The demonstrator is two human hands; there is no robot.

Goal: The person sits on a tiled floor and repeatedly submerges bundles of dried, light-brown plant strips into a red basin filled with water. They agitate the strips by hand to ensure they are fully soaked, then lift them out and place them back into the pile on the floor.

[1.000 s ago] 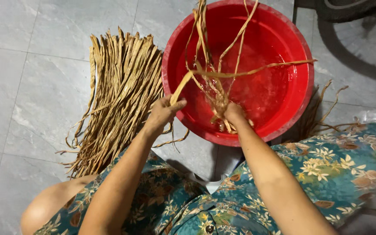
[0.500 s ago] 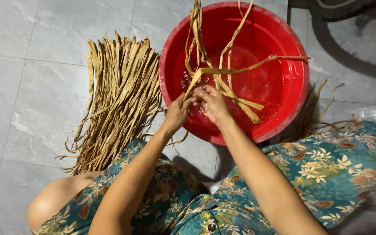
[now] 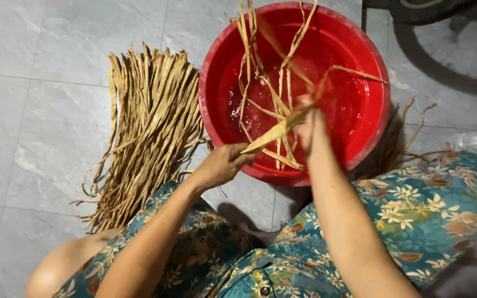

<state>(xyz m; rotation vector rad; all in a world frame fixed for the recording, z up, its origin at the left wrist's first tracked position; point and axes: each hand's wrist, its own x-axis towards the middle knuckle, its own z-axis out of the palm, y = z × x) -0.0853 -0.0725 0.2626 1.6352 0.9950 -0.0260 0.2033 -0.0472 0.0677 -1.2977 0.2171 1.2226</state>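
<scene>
Grey tiled floor [image 3: 45, 110] fills the head view, w/ one red plastic basin [image 3: 360, 66] holding shallow water and one big sheaf of dried tan leaf strips [image 3: 150, 132] fanned out on the tiles just left of it. Left hand [image 3: 222, 165] is closed, pinching the broad end of a wet strip [image 3: 274, 134] over the basin's near rim; right hand [image 3: 311, 128] grips the same small bunch a bit higher, approx a dozen strands trailing up and into the water, too tangled to count exactly. Strips look light, limp & slick when wet, prob tear along the grain, so best held at the wider butt end, not the thin tips
</scene>
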